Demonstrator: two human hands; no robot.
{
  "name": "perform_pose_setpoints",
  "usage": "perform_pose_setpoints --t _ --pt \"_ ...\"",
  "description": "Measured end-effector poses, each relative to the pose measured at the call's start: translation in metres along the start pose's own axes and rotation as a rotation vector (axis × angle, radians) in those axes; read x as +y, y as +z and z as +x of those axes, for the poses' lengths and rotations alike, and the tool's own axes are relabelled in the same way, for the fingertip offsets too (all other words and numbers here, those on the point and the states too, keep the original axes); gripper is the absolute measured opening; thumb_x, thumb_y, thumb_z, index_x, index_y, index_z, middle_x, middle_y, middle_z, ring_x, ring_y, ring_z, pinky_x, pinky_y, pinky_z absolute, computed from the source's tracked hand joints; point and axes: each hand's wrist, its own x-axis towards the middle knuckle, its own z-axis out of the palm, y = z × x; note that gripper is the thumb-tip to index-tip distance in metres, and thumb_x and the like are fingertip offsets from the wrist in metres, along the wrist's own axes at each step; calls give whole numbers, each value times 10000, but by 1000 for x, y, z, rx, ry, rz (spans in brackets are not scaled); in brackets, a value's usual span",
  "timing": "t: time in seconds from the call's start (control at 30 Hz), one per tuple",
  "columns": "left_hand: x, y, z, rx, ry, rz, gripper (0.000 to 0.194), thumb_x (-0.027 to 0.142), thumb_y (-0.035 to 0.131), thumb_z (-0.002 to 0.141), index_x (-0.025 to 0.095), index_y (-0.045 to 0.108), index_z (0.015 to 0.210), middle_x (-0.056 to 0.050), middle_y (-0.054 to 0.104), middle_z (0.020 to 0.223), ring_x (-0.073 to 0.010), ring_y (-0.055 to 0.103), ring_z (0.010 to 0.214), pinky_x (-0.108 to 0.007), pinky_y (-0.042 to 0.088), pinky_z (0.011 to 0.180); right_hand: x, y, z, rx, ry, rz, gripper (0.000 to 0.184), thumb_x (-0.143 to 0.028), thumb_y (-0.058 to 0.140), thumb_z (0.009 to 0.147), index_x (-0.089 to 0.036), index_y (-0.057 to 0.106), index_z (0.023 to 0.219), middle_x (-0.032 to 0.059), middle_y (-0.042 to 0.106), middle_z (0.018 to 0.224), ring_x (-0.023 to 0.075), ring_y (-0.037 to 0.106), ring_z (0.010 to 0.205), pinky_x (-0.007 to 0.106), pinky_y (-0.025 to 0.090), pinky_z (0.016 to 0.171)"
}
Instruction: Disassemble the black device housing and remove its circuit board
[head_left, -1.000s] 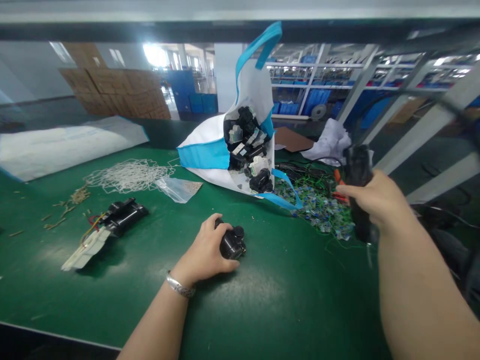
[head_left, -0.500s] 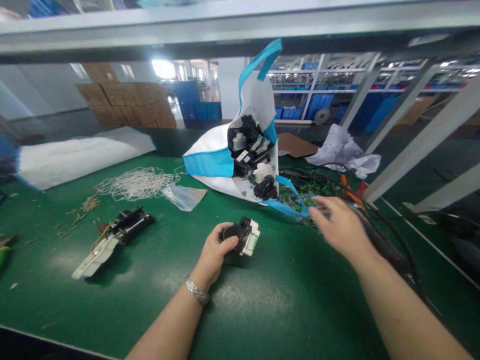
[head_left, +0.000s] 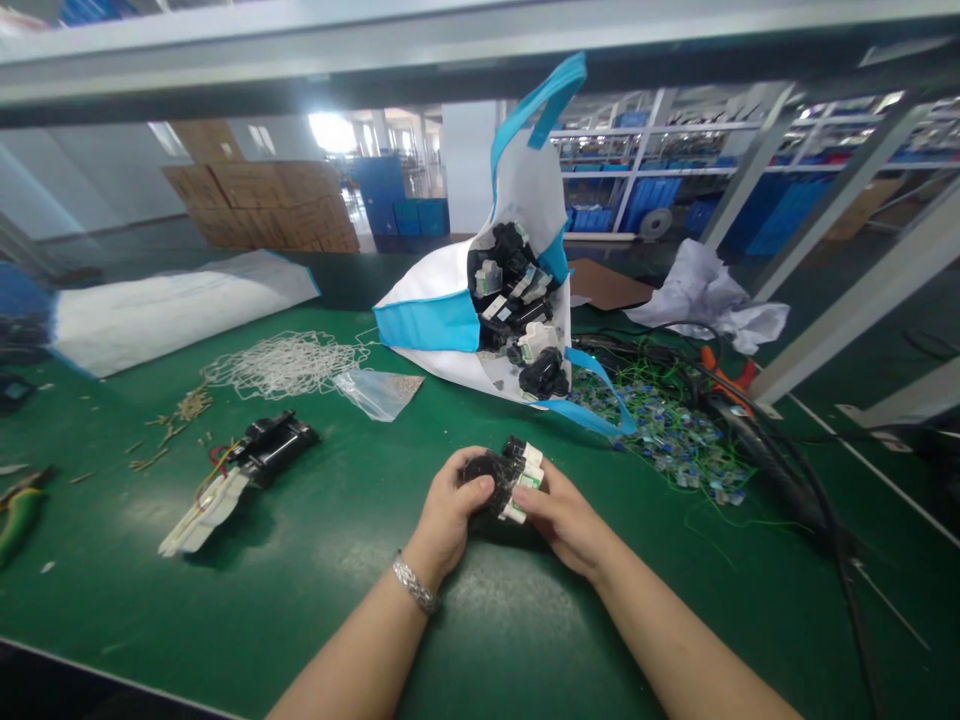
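Note:
A small black and white motor unit (head_left: 514, 474) is held just above the green table, between both hands. My left hand (head_left: 452, 510) is closed round its black round end, thumb on top. My right hand (head_left: 564, 512) grips the white end, where a green patch shows under the fingers. Behind it lies a white bag with blue trim (head_left: 427, 318), its mouth facing right and filled with several similar black and white units (head_left: 517, 300). A larger unit with a black cylinder and white housing (head_left: 241, 478) rests on the table to the left.
Right of the bag are a heap of small blue parts with green wires (head_left: 675, 440), black cables (head_left: 780, 480) and orange-handled pliers (head_left: 724, 378). On the left lie white string (head_left: 289, 365), a clear plastic bag (head_left: 379, 392) and green-handled pliers (head_left: 21, 520). A metal beam (head_left: 480, 60) spans overhead.
My right hand has come from beside the wire heap at the right to the unit and taken hold of its white end. My left hand keeps its hold.

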Motion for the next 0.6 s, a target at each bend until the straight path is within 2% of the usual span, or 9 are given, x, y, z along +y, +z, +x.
perform_pose_setpoints --t 0.17,0.23,0.33,0.43,0.6 --pt "3 -1 0 47 61 114 376 304 666 630 143 562 953 -47 579 876 -178 529 795 -239 424 704 -3 -5 2 0 8 -43 613 -272 759 553 -164 474 1085 59 556 988 246 513 900 298 438 717" --pt "6 -8 3 110 98 146 368 278 684 602 140 580 927 -43 584 875 -178 532 804 -239 426 719 -7 -8 2 27 7 -81 612 -243 763 521 -154 492 1063 57 567 943 239 520 867 287 436 703" --pt "14 -18 9 213 117 -22 338 289 682 587 148 586 878 -25 585 834 -168 540 763 -257 449 689 -10 -10 -3 11 48 -46 621 -230 747 494 -153 496 1057 55 563 889 229 530 789 280 435 645" --pt "17 -21 12 207 42 -221 310 332 656 621 148 573 856 -17 586 794 -163 544 722 -268 470 628 -9 -8 -6 -79 84 -8 679 -240 739 502 -171 453 1114 55 540 912 228 526 771 280 432 605" --pt "16 -16 13 234 -58 -281 303 333 644 646 164 543 876 -20 592 800 -187 559 764 -316 494 636 -10 -14 -3 -11 0 -89 706 -226 771 482 -195 434 1101 35 521 924 217 508 794 266 433 617"
